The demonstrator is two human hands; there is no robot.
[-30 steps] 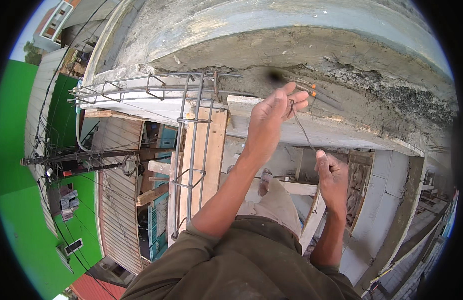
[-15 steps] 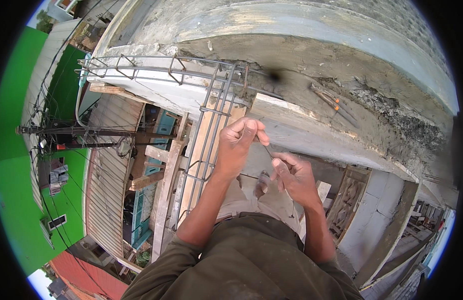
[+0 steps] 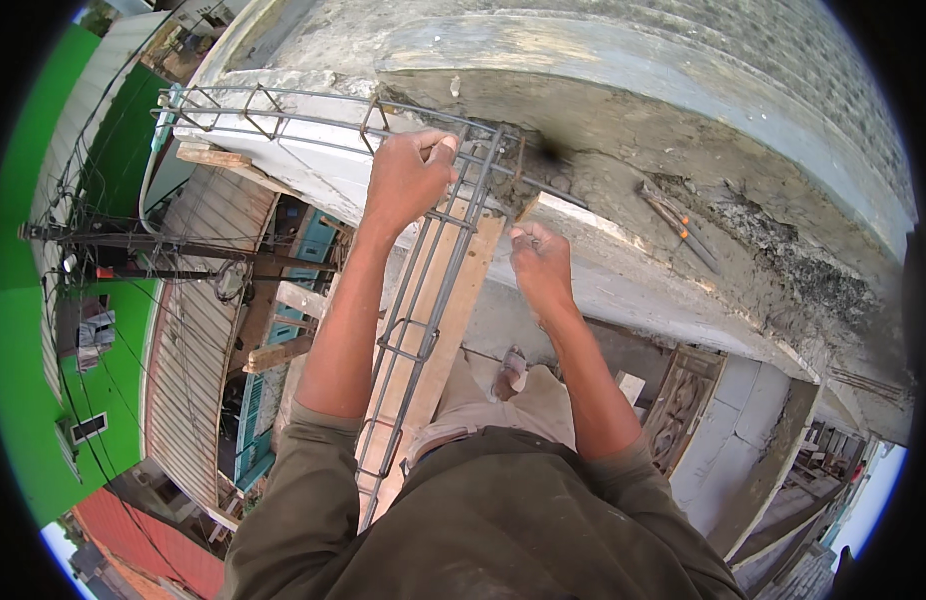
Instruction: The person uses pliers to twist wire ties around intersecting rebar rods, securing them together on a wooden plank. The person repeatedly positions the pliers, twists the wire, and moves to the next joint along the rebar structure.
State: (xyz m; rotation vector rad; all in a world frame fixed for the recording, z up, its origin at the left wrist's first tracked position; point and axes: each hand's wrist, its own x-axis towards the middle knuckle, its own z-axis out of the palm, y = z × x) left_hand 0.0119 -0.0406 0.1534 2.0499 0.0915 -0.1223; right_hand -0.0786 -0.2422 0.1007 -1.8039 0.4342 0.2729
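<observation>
My left hand [image 3: 411, 178] is closed in a pinch at the far end of a steel rebar cage [image 3: 430, 320], just left of where it meets a second cage [image 3: 273, 112]. What its fingers hold, if anything, is hidden. To the right of the crossing bars, my right hand [image 3: 543, 265] is closed, thumb against curled fingers, by the end of a concrete edge. A thin wire is in its grip, only faintly visible. On the mortar ledge beyond lie pincers [image 3: 673, 222] with orange marks on their handles, out of reach of both hands.
A wooden formwork board [image 3: 453, 285] lies beneath the near cage. The rough concrete ledge [image 3: 593, 150] curves away to the right. Below on the left are a corrugated roof [image 3: 198, 360] and tangled cables beside a green wall [image 3: 43, 380]. A carved wooden panel [image 3: 688, 400] stands lower right.
My hands held a thin wire between them in front of my body. They have moved forward and apart to the bar crossing, the left farther left. My view has shifted slightly.
</observation>
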